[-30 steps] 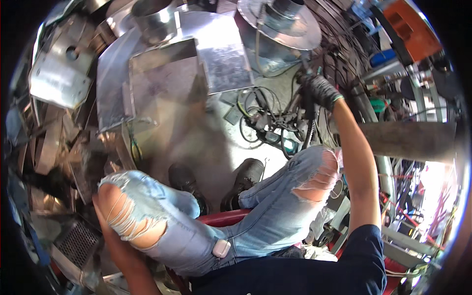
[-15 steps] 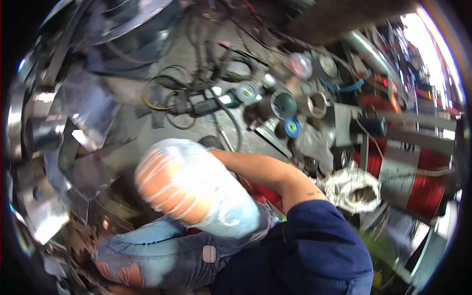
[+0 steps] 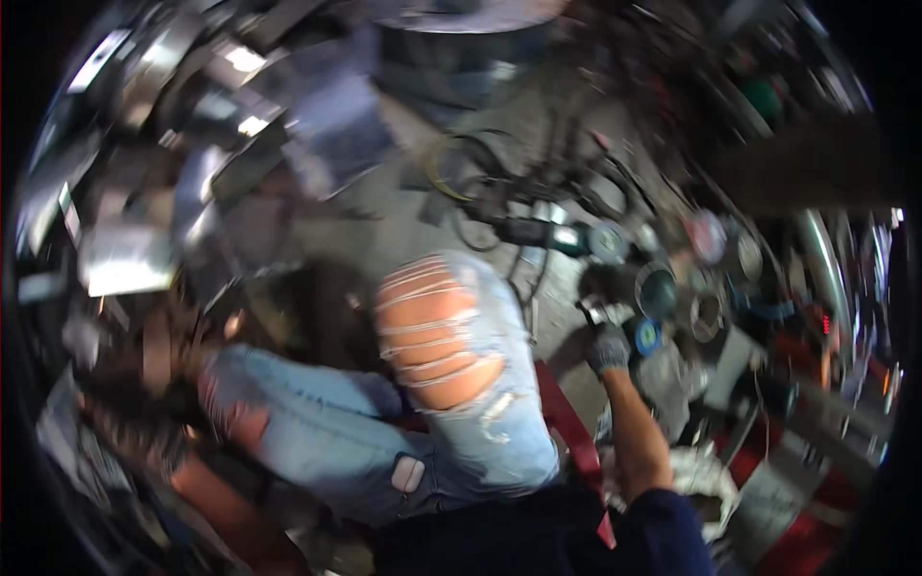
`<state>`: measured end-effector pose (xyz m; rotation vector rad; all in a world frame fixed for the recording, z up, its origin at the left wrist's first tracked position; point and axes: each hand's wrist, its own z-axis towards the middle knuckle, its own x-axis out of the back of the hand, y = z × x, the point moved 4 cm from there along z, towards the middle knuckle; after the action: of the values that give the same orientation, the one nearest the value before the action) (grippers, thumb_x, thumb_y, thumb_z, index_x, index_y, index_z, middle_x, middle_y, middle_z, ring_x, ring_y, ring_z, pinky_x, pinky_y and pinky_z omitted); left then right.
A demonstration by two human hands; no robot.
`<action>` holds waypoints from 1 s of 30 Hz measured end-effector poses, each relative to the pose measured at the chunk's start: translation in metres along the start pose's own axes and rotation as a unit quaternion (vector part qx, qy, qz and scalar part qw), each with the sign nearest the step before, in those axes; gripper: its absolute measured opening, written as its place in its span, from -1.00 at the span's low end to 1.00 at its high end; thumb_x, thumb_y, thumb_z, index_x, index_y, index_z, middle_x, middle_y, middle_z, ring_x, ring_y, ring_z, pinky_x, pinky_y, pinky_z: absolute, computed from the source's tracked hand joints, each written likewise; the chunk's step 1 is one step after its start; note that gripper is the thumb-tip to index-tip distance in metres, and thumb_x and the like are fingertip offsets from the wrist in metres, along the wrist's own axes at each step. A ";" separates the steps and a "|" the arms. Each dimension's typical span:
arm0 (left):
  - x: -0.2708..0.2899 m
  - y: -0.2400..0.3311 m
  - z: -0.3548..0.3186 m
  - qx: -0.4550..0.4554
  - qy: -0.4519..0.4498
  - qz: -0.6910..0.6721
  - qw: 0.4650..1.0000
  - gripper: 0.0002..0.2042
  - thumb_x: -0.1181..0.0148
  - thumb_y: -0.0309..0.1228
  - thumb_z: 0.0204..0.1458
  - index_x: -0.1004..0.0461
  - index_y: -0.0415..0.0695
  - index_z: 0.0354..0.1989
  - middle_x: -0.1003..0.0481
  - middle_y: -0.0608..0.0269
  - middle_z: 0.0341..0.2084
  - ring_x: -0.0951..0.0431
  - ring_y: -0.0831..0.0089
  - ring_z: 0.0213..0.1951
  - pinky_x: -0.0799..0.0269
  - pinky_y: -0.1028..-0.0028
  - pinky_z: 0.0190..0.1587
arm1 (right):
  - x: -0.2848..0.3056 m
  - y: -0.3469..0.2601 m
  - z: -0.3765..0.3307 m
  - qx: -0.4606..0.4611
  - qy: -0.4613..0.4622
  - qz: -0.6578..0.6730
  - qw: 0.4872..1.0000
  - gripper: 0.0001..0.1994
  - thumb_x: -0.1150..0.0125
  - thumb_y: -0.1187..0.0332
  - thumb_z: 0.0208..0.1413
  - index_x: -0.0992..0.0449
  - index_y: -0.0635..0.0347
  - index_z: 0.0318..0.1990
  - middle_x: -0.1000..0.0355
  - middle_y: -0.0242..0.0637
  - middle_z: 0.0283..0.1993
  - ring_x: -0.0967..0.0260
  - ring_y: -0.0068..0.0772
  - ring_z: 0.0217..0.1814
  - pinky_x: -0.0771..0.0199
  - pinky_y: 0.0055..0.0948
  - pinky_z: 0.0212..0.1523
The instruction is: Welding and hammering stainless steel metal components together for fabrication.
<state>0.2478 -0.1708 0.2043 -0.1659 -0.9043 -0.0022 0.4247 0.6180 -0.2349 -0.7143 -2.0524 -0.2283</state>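
Note:
My right hand (image 3: 607,349), in a grey glove, reaches out beyond my right knee toward a group of round containers. Its fingers look closed around something I cannot make out; a pale metallic piece (image 3: 609,313) shows at the fingertips. Close beside this hand are a blue-rimmed disc or roll (image 3: 647,336) and an open metal cylinder (image 3: 656,291). Low at the left is my left hand (image 3: 144,427), in a dark glove, next to dim, cluttered metal scraps. Blur and shadow hide its fingers and anything in them.
A green-and-black angle grinder (image 3: 543,233) lies on the floor among tangled cables (image 3: 480,187). Sheet-metal offcuts (image 3: 336,134) are piled at the left. At the right stand a red-and-white drum (image 3: 783,499) and a crumpled white sack (image 3: 706,480). A dark beam (image 3: 807,158) crosses the upper right.
The view has swung, so the floor things sit further right. My right forearm, earlier behind my knee, now stretches toward the containers with its gloved hand showing. My left hand has come into view.

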 end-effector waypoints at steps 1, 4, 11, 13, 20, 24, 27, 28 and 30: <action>-0.003 0.060 0.022 0.193 -0.013 -0.289 0.938 -0.53 0.23 -0.15 0.43 -0.44 -0.28 0.20 -0.55 -0.01 0.05 -0.58 0.21 0.05 -0.45 0.23 0.19 | 0.003 0.013 -0.007 -0.062 0.024 -0.027 0.997 -0.63 -0.15 0.34 0.05 -0.59 0.12 0.05 -0.55 0.15 0.05 -0.51 0.15 0.12 -0.49 0.00 0.15; 0.013 0.140 0.053 0.132 0.019 -0.462 0.877 -0.55 0.02 -0.18 0.32 -0.46 -0.31 0.17 -0.58 0.00 0.03 -0.58 0.22 0.06 -0.43 0.26 0.24 | -0.008 0.017 0.001 0.009 -0.020 -0.039 0.999 -0.54 -0.22 0.12 0.02 -0.58 0.30 -0.03 -0.56 0.19 -0.05 -0.49 0.26 0.10 -0.48 0.02 0.14; -0.026 0.135 0.073 0.120 0.091 0.071 0.986 -0.68 0.02 -0.44 0.30 -0.47 -0.34 0.13 -0.57 0.06 0.07 -0.57 0.29 0.12 -0.38 0.36 0.31 | 0.067 -0.012 -0.008 0.167 -0.010 0.327 0.930 -0.50 -0.21 0.47 0.13 -0.39 0.33 0.25 -0.58 0.04 -0.05 -0.58 -0.17 -0.10 -0.59 -0.29 -0.14; -0.033 0.150 0.082 0.076 0.087 0.201 0.973 -0.69 -0.06 -0.51 0.24 -0.48 -0.32 0.12 -0.58 0.07 0.06 -0.56 0.26 0.12 -0.38 0.36 0.30 | 0.160 -0.058 -0.035 0.241 0.074 0.216 0.943 -0.50 -0.15 0.53 0.17 -0.37 0.26 0.30 -0.57 -0.02 -0.02 -0.54 -0.24 -0.11 -0.57 -0.33 -0.16; -0.128 0.123 0.037 0.295 0.082 -0.447 0.840 -0.64 -0.23 -0.41 0.13 -0.52 -0.27 0.10 -0.59 0.11 0.04 -0.55 0.26 0.10 -0.39 0.32 0.27 | 0.413 -0.301 -0.123 0.248 0.141 0.506 0.814 -0.63 -0.16 0.18 0.38 -0.44 -0.08 0.29 -0.27 -0.64 -0.50 -0.11 -0.75 -0.63 -0.03 -0.61 -0.69; -0.124 0.144 0.038 0.060 0.103 0.121 0.985 -0.68 -0.20 -0.53 0.16 -0.52 -0.37 0.08 -0.60 -0.06 -0.02 -0.66 0.16 -0.06 -0.57 0.33 0.04 | 0.353 -0.387 -0.069 0.203 -0.003 0.626 0.753 -0.85 -0.16 0.16 0.38 -0.48 -0.03 -0.09 -0.17 -0.64 -0.56 -0.06 -0.75 -0.67 0.03 -0.61 -0.69; -0.133 0.148 0.038 0.088 0.190 0.011 0.978 -0.68 -0.15 -0.57 0.20 -0.50 -0.37 0.12 -0.60 -0.06 -0.02 -0.66 0.15 -0.05 -0.58 0.33 0.02 | 0.284 -0.460 -0.055 0.252 -0.063 0.559 0.788 -0.77 -0.16 0.28 0.36 -0.40 0.07 0.08 -0.28 -0.51 -0.56 -0.13 -0.61 -0.70 -0.18 -0.49 -0.70; -0.134 0.150 0.037 0.089 0.191 0.007 0.977 -0.68 -0.15 -0.57 0.20 -0.50 -0.37 0.12 -0.60 -0.06 -0.02 -0.66 0.15 -0.05 -0.58 0.33 0.02 | 0.259 -0.474 -0.047 0.216 -0.121 0.584 0.773 -0.71 -0.17 0.28 0.36 -0.38 0.08 0.16 -0.30 -0.46 -0.55 -0.16 -0.58 -0.70 -0.22 -0.47 -0.69; -0.130 0.142 0.027 0.068 0.172 0.019 0.983 -0.69 -0.15 -0.59 0.20 -0.50 -0.36 0.11 -0.60 -0.07 -0.01 -0.66 0.16 -0.05 -0.60 0.31 0.00 | 0.220 -0.506 -0.054 0.221 -0.221 0.583 0.750 -0.54 -0.17 0.28 0.36 -0.29 0.03 0.37 -0.35 -0.37 -0.54 -0.20 -0.52 -0.71 -0.23 -0.44 -0.71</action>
<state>0.1560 -0.0357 0.0984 -0.0520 -0.5535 0.0645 0.0851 0.2708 0.0326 -1.6714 -1.5519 1.1996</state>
